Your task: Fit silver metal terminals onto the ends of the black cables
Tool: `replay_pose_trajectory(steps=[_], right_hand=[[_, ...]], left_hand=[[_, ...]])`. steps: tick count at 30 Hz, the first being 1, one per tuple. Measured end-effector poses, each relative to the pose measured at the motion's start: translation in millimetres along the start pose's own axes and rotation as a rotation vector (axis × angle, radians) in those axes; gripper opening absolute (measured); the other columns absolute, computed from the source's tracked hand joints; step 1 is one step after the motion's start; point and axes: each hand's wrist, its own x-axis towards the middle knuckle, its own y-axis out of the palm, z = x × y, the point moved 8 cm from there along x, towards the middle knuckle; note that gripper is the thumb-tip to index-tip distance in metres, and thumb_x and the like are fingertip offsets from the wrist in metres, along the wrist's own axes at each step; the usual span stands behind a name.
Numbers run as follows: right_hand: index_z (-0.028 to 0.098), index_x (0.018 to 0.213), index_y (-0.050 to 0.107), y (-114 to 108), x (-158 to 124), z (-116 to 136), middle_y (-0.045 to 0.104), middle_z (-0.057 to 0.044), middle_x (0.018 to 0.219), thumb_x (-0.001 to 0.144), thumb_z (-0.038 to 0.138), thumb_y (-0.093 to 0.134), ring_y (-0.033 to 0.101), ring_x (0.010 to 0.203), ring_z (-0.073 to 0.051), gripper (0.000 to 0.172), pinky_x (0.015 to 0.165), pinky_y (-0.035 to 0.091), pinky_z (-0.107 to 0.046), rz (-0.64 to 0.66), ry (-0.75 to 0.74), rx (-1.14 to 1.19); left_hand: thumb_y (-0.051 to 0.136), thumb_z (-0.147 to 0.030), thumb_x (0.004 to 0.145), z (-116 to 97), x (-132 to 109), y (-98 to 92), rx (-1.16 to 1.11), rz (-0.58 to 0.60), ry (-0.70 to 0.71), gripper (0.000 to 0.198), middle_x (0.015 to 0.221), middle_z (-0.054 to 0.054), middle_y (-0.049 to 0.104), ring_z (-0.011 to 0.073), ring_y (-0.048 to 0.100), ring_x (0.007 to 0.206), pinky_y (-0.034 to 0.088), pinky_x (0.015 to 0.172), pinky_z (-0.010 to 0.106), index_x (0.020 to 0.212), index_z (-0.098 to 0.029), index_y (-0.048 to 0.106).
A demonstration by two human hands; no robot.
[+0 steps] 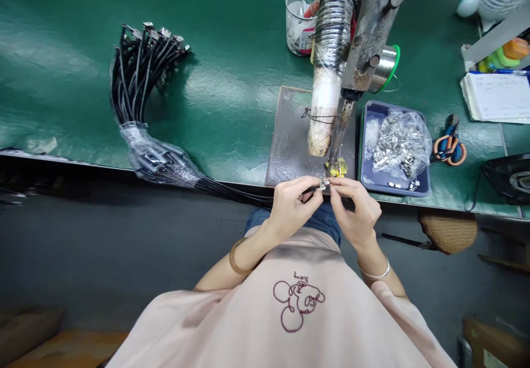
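My left hand (293,205) pinches the end of a black cable at the front edge of the green table. My right hand (355,208) closes its fingertips on a small metal connector (324,184) at that cable end, so both hands nearly meet. Behind them lies a dark grey plate (290,136) with bits of yellow material (338,167) near the soldering tip. The black cable bundle (161,161), partly wrapped in clear plastic, runs from the left towards my left hand. Its many metal-tipped ends (153,36) fan out at the back left.
Above the plate hang a taped hose (325,89) and a metal bracket (368,31) beside a solder spool (387,68). A blue tray (366,177) holds bagged metal connectors. Orange-handled pliers (449,147), a notepad (499,96) and a clear tub (293,28) stand around.
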Motion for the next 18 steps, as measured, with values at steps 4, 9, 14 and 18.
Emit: replay_pose_trajectory(steps=[4, 9, 14, 18], right_hand=[[0.024, 0.102, 0.061, 0.3, 4.0, -7.4, 0.076, -0.005, 0.101, 0.095, 0.012, 0.060, 0.075, 0.094, -0.017, 0.014, 0.083, 0.061, -0.030, 0.087, 0.086, 0.052], [0.023, 0.090, 0.060, -3.5, -3.8, -19.4, 0.067, 0.003, 0.074, 0.096, 0.027, 0.063, 0.069, 0.063, -0.011, 0.008, 0.062, 0.057, -0.023, 0.307, 0.425, 0.289], [0.022, 0.095, 0.067, -75.3, -2.8, -20.1, 0.059, 0.005, 0.062, 0.096, 0.031, 0.064, 0.052, 0.046, -0.009, 0.010, 0.045, 0.038, -0.023, -0.047, 0.400, -0.010], [0.021, 0.091, 0.072, -81.2, 13.0, -60.9, 0.065, 0.001, 0.068, 0.095, 0.037, 0.063, 0.053, 0.055, -0.011, 0.019, 0.057, 0.040, -0.026, 0.146, 0.405, -0.305]], left_hand=[[0.065, -0.013, 0.087, 2.6, -2.1, 3.1, -0.109, 0.090, -0.068, 0.008, 0.080, 0.005, 0.075, 0.0119, 0.063, 0.065, 0.049, 0.061, 0.021, 0.088, -0.012, 0.073], [0.066, -0.018, 0.091, -3.5, -9.1, 6.2, -0.198, 0.293, -0.096, 0.012, 0.070, 0.002, 0.069, 0.0093, 0.053, 0.060, 0.043, 0.060, 0.021, 0.083, -0.012, 0.073], [0.071, -0.027, 0.088, -3.2, -26.2, 18.1, -0.506, 0.647, -0.322, 0.020, 0.065, 0.002, 0.068, 0.0092, 0.056, 0.056, 0.044, 0.055, 0.020, 0.077, -0.011, 0.074], [0.074, -0.029, 0.085, -0.3, -26.7, 17.4, -0.524, 0.645, -0.332, 0.020, 0.076, 0.008, 0.076, 0.0135, 0.066, 0.065, 0.052, 0.063, 0.023, 0.081, -0.010, 0.078]])
